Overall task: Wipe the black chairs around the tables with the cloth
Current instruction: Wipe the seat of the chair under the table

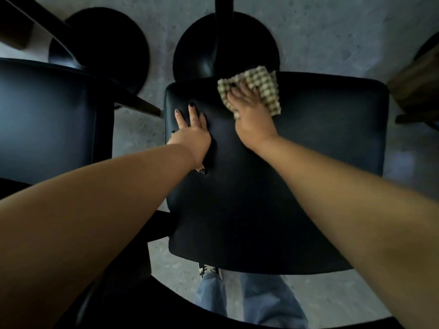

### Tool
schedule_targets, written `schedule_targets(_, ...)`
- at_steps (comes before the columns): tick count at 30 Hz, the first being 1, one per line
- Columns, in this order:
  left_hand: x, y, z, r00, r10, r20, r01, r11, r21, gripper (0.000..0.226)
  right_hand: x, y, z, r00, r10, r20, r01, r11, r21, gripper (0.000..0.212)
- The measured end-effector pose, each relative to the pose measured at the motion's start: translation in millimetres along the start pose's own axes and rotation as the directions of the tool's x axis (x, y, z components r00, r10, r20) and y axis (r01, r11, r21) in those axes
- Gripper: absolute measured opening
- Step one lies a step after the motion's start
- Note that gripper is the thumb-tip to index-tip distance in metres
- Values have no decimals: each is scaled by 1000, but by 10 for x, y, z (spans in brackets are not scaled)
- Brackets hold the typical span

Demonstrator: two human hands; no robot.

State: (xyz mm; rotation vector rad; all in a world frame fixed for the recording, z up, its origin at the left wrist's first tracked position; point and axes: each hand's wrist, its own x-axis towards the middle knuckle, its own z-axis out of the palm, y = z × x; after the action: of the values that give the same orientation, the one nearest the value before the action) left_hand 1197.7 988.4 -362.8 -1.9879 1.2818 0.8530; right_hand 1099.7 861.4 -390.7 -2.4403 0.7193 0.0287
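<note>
Centre of frame: a black chair seat [297, 174], padded, glossy and roughly square with rounded corners, one edge toward the top of the frame and the opposite edge at the bottom. Near its upper edge lies a checked beige-and-dark cloth [256, 86], a small folded square set slightly askew. The right hand [251, 110] presses flat on the cloth, fingers extended. The left hand [192, 131] rests spread on the seat's left part. A second black chair [47, 115] fills the left of the frame.

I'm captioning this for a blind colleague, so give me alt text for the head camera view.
A person's right hand presses a checked cloth flat on a black chair seat, near its far edge. The left hand rests flat on the seat beside it; another black chair stands at left.
</note>
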Motion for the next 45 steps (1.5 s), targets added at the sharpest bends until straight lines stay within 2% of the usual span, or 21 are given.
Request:
schedule_targets(2, -30, 8, -14, 1000, 19, -7, -18, 999, 45, 130, -237, -70, 72, 997, -72, 34, 71, 997, 34, 56)
schedule_targets(6, -93, -15, -57, 1000, -12, 28, 12, 1000, 7, 131, -714, -134, 198, 983, -137, 123, 121, 985, 125, 64)
schedule_targets(13, -200, 10, -230, 998, -35, 46, 35, 999, 9, 124, -1547, -322, 498, 987, -27, 161, -35, 928, 370, 45)
schedule_targets(17, -281, -29, -289, 999, -25, 38, 24, 1000, 16, 113, -1769, -354, 512, 970, -62, 235, -36, 919, 392, 46)
schedule_targets(21, -468, 70, -301, 994, 11, 109, -12, 1000, 1, 114, -1827, -382, 445, 949, -27, 314, -107, 909, 403, 45)
schedule_targets(24, -645, 255, -250, 984, 89, 154, -89, 996, -6, 114, -1822, -416, 428, 910, 3, 415, -138, 945, 295, 50)
schedule_targets(27, -765, 413, -137, 975, 133, 178, -135, 991, 2, 117, -1921, -446, 441, 880, 15, 474, -160, 951, 266, 49)
schedule_targets(29, -793, 474, -57, 974, 125, 188, -129, 992, 6, 119, -2017, -475, 489, 846, 67, 530, -248, 928, 279, 48)
schedule_targets(30, -796, 487, -31, 975, 120, 190, -123, 992, 7, 120, -2060, -498, 509, 836, 97, 540, -324, 881, 343, 48)
schedule_targets(32, -782, 475, -6, 977, 117, 180, -119, 993, 0, 123, -2105, -620, 510, 795, 201, 572, -561, 600, 569, 49)
schedule_targets(34, -752, 436, -7, 983, 122, 139, -122, 992, -10, 124, -2146, -711, 584, 724, 279, 631, -688, 349, 636, 52)
schedule_targets(35, -734, 419, -11, 986, 129, 109, -128, 992, -16, 124, -2205, -699, 632, 723, 280, 632, -688, 368, 625, 47)
schedule_targets(37, -700, 393, -24, 987, 144, 65, -141, 989, -43, 122, -2274, -664, 505, 772, 259, 580, -580, 660, 477, 41)
schedule_targets(38, -684, 387, -25, 987, 151, 59, -147, 987, -65, 121, -2279, -678, 446, 738, 217, 640, -552, 739, 386, 40)
schedule_targets(40, -656, 387, -26, 986, 156, 60, -150, 984, -100, 122, -2290, -605, 397, 718, 190, 670, -410, 893, 185, 39)
schedule_targets(41, -641, 394, -25, 986, 156, 63, -148, 983, -111, 123, -2292, -598, 366, 677, 200, 708, -416, 898, 145, 37)
schedule_targets(43, -593, 420, -20, 987, 148, 57, -140, 982, -130, 126, -2257, -622, 284, 649, 229, 725, -435, 894, 106, 35)
schedule_targets(45, -535, 458, -29, 990, 137, 40, -129, 978, -162, 129, -2150, -610, 107, 576, 249, 779, -490, 867, 86, 33)
